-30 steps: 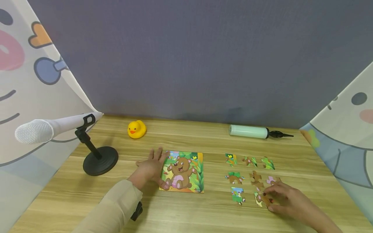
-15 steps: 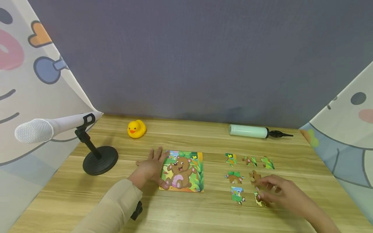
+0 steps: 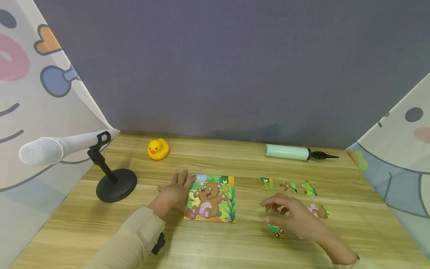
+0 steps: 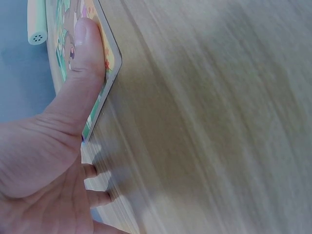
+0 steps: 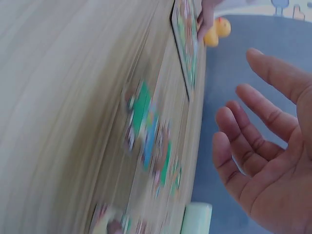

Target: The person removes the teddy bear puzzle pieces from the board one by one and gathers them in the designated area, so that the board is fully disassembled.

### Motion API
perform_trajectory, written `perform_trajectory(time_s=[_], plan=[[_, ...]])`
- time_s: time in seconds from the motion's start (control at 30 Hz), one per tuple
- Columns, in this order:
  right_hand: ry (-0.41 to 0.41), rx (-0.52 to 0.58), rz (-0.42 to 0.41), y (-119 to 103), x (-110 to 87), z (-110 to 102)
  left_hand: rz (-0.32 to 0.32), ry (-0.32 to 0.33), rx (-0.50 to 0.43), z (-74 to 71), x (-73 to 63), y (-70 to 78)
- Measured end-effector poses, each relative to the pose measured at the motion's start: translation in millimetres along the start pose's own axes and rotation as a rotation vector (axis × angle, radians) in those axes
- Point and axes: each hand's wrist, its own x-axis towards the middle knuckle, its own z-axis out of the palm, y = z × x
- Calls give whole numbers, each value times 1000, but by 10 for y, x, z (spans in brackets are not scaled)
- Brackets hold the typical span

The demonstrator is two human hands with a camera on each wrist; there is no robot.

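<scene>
A square bear picture puzzle [image 3: 215, 198] lies on the wooden table in the head view. My left hand [image 3: 173, 194] rests at its left side with fingers spread, and the thumb [image 4: 87, 53] lies over the corner in the left wrist view. My right hand [image 3: 295, 218] hovers over loose jigsaw pieces to the right, fingers loosely bent and holding nothing. Beyond it lie a duck piece [image 3: 267, 184], a brown-and-green piece [image 3: 288, 186] and a green piece [image 3: 309, 188]. A pink-and-brown piece [image 3: 318, 210] sits to its right. The hand partly covers a green piece [image 3: 275, 230] and hides others.
A white microphone [image 3: 60, 147] on a black stand [image 3: 115, 185] is at the left. Toward the back are a yellow rubber duck [image 3: 158, 148] and a pale green hand pump [image 3: 287, 152]. A grey panel [image 3: 228, 74] rises behind the table.
My right hand has moved left and slightly up across the pieces, from the lower right piece to the left column. The pink-and-brown piece is uncovered now. My left hand stays put.
</scene>
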Motion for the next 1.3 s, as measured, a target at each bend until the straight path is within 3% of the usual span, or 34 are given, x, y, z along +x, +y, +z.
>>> perform_trajectory(time_s=[0.3, 0.8, 1.03, 1.3], plan=[[9, 34, 101, -186, 319, 268, -2, -2, 2, -3, -3, 10], [-47, 30, 111, -424, 795, 763, -14, -29, 22, -2, 26, 22], [-49, -116, 81, -516, 986, 1036, -20, -30, 20, 10, 30, 1], [-108, -323, 28, -604, 1133, 1204, -15, -26, 19, 10, 35, -11]])
